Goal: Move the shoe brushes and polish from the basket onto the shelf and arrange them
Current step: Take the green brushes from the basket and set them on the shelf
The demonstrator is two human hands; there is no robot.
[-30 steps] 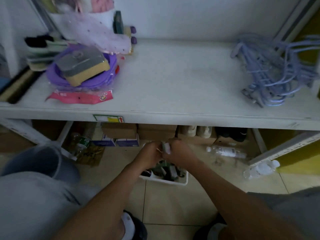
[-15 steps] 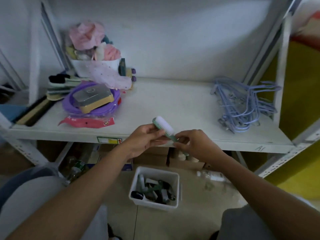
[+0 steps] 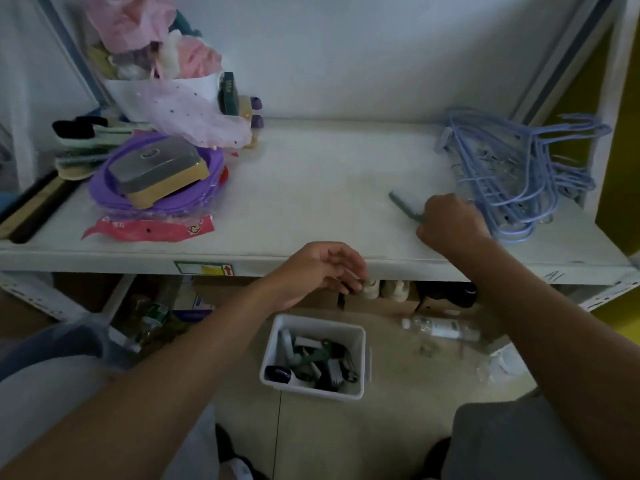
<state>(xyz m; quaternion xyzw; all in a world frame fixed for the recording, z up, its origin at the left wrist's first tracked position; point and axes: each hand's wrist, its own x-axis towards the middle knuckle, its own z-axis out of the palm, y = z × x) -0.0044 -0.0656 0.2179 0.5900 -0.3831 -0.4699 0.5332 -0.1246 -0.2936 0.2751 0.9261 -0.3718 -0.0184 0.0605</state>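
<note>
A white basket stands on the floor below the shelf, holding several brushes and a dark polish bottle. On the right part of the white shelf, my right hand is closed around a green shoe brush; only its handle shows, pointing back and left. The brush head is hidden under my hand. My left hand hovers at the shelf's front edge above the basket, fingers loosely curled, holding nothing.
Purple hangers lie piled just right of my right hand. At the shelf's left sit a purple basin with a sponge block, a pink packet, brushes and a white tub of cloths. Bottles and boxes lie under the shelf.
My right hand carried the green brush from in front of the shelf to its right part, beside the hangers. My left hand let go of the brush and dropped to the shelf edge.
</note>
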